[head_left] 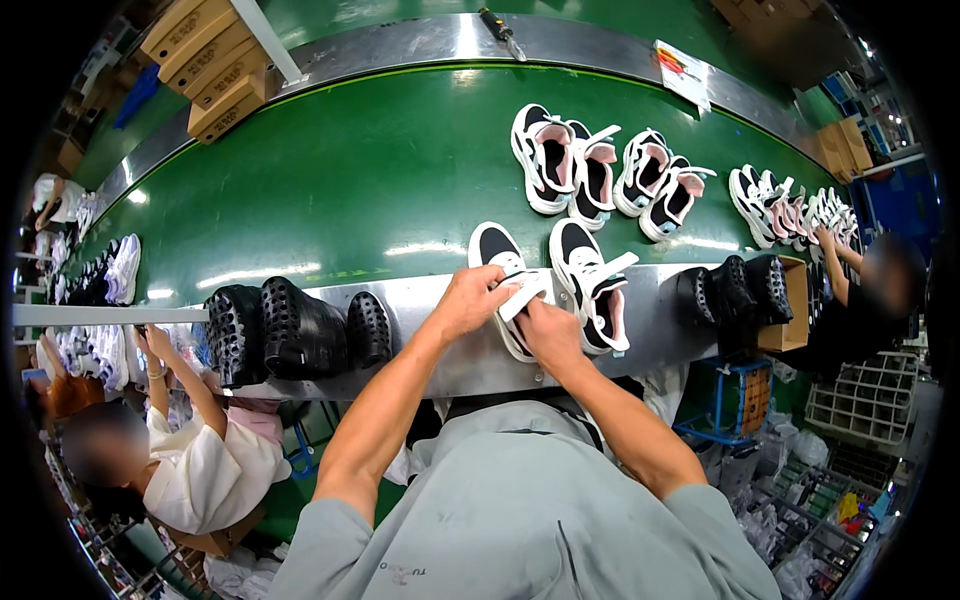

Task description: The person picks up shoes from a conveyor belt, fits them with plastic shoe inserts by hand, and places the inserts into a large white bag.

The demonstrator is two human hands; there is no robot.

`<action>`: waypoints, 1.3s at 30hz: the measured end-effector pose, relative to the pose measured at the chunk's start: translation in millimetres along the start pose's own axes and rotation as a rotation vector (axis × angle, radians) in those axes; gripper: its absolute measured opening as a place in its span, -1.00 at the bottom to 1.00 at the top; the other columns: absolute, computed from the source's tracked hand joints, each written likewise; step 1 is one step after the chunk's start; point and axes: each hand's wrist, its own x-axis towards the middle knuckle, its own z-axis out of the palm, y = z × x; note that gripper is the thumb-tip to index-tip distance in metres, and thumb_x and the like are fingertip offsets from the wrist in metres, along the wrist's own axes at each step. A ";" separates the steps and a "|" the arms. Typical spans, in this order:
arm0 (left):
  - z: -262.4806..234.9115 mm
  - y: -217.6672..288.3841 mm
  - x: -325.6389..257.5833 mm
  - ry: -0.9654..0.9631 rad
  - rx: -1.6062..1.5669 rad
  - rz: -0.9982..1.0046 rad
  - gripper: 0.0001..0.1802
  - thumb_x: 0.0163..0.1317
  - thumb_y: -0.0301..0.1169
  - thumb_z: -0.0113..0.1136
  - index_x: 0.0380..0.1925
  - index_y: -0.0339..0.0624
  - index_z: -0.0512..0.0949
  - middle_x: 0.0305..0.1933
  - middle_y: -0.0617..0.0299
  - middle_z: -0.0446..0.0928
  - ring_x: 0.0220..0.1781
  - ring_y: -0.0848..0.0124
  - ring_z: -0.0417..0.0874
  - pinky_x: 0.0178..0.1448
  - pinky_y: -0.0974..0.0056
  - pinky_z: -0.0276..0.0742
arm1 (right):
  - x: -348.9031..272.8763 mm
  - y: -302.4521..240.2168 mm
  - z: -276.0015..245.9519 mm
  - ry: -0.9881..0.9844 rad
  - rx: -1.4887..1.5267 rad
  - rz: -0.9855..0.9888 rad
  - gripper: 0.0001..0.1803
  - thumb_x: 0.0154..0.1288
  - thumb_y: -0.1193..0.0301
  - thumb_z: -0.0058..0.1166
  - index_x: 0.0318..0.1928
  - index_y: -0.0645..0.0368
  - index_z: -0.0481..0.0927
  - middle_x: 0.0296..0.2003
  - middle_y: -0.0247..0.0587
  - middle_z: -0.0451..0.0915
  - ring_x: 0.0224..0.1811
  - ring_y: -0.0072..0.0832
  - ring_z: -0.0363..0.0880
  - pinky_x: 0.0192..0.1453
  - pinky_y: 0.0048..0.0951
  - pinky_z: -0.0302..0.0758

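Observation:
A black and white sneaker (494,242) stands on the metal edge in front of me, toe pointing away. My left hand (470,302) is closed, its thumb and fingers pinching the white strap (524,290) across the shoe's top. Against the same sneaker, by its opening, my right hand (548,332) is closed with its fingertips at the strap; part of the shoe is hidden beneath it. Just right of that hand stands a matching sneaker (574,246), with its white strap sticking out loose and a pink lining.
Two pairs of similar sneakers (545,165) stand farther off on the green belt (330,170). Black perforated shoe lasts (300,325) sit left of me, and more lasts (733,290) right. Co-workers sit on both sides. A screwdriver (502,34) lies on the far metal rail.

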 end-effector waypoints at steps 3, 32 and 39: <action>21.5 -28.9 -19.5 0.210 0.031 0.015 -0.40 0.11 -0.25 0.36 0.13 -0.31 0.50 -0.05 -0.18 0.64 -0.04 0.00 0.66 0.12 0.10 0.56 | -0.8 -17.2 -50.8 0.303 0.118 0.073 -0.63 0.14 0.61 0.28 -0.03 0.29 0.49 -0.29 0.07 0.65 -0.25 -0.01 0.68 -0.19 -0.08 0.55; 43.6 12.8 -40.8 0.542 0.317 0.116 -0.60 0.16 -0.57 0.24 0.05 -0.09 0.57 -0.09 0.04 0.47 -0.02 0.00 0.54 0.01 0.01 0.53 | 53.1 6.8 -34.3 0.068 0.362 -0.186 -0.57 0.02 0.69 0.10 -0.02 0.27 0.49 -0.04 0.02 0.55 0.06 0.04 0.51 0.08 -0.09 0.51; 43.1 10.1 -35.7 0.536 0.622 0.219 -0.76 -0.04 -0.59 0.27 -0.30 -0.12 0.64 -0.07 0.19 0.51 0.04 0.13 0.53 0.03 0.05 0.48 | 20.6 29.4 -8.3 0.162 1.026 0.616 -0.80 0.42 0.39 0.12 -0.24 0.31 0.53 -0.49 -0.02 0.66 -0.48 -0.30 0.71 -0.35 -0.30 0.58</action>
